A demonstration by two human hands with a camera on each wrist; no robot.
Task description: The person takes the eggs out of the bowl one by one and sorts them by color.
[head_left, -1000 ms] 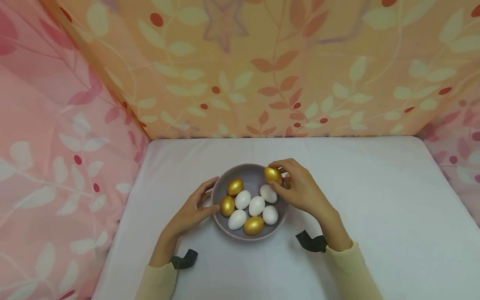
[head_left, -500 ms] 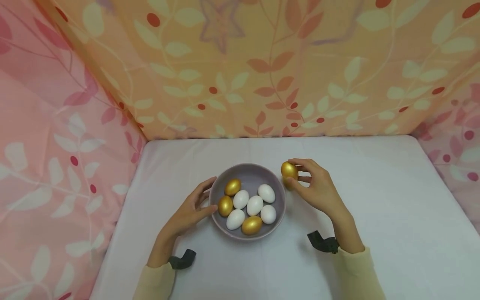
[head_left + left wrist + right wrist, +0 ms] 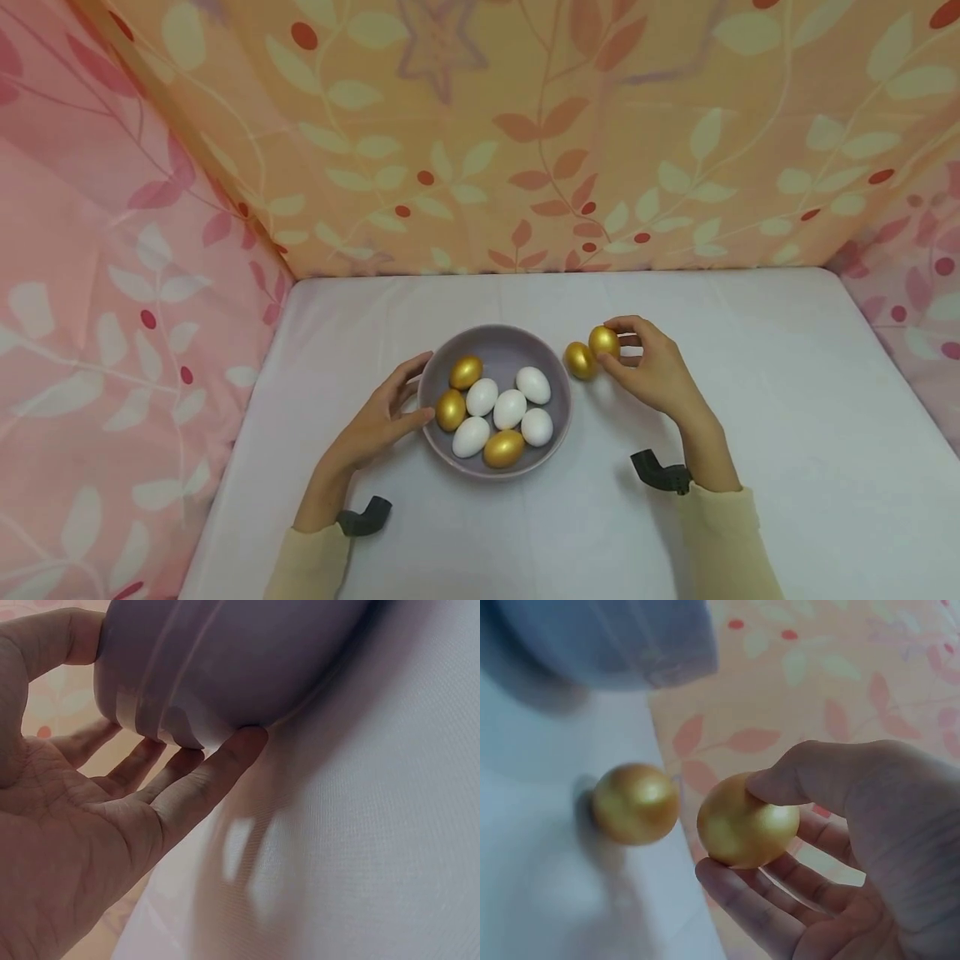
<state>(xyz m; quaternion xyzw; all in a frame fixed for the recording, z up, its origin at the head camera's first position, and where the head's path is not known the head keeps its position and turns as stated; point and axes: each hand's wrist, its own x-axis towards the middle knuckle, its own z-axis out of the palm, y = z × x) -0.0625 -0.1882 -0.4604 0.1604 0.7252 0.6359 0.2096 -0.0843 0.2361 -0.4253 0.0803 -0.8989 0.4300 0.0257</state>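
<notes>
1. Our right hand [image 3: 652,371] pinches a gold egg [image 3: 603,342] between thumb and fingertips at about 2 o'clock from the grey bowl [image 3: 517,471], just beside a second gold egg [image 3: 579,360] lying on the white cloth [image 3: 787,417].
2. Our left hand [image 3: 375,425] rests relaxed fingers against the bowl's 9 o'clock side.
3. We judge the held egg light, smooth and slippery; grip its middle.
4. Its long axis points roughly toward 11 o'clock.

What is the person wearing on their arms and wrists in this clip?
Both arms wear pale yellow long sleeves. The left sleeve and right sleeve end at the wrists. A dark strap-like mount sits at each: left strap, right strap. Hands are bare.
</notes>
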